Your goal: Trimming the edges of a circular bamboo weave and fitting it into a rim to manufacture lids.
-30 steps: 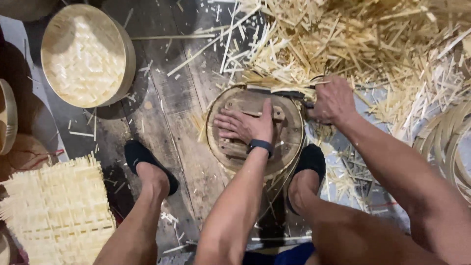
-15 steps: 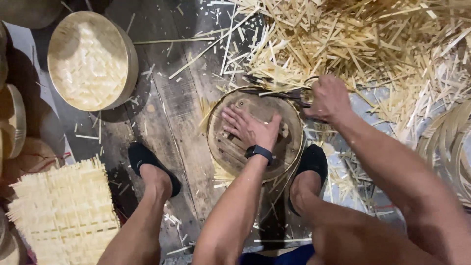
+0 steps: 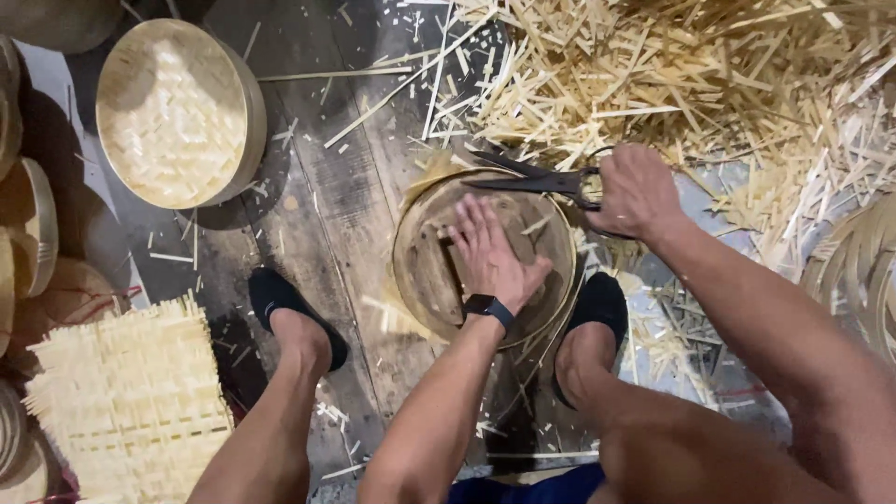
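Note:
A round bamboo basket frame [image 3: 420, 261] lies on the plank floor between my feet. My left hand [image 3: 490, 252], with a dark watch on its wrist, presses flat inside the frame, fingers spread. My right hand [image 3: 635, 191] grips the handles of large dark shears [image 3: 527, 177], whose blades lie across the frame's far rim. Woven bamboo sticks out under the frame at its left edge.
A finished round woven basket [image 3: 173, 112] stands at the upper left. A square woven bamboo mat [image 3: 126, 383] lies at the lower left. A heap of bamboo strips [image 3: 709, 75] covers the upper right. Bamboo hoops [image 3: 859, 271] lie at the right edge. Black shoes flank the frame.
My left hand has turned inside the frame, its fingers now pointing away from me. The shears have swung along the far rim, and the view has come closer.

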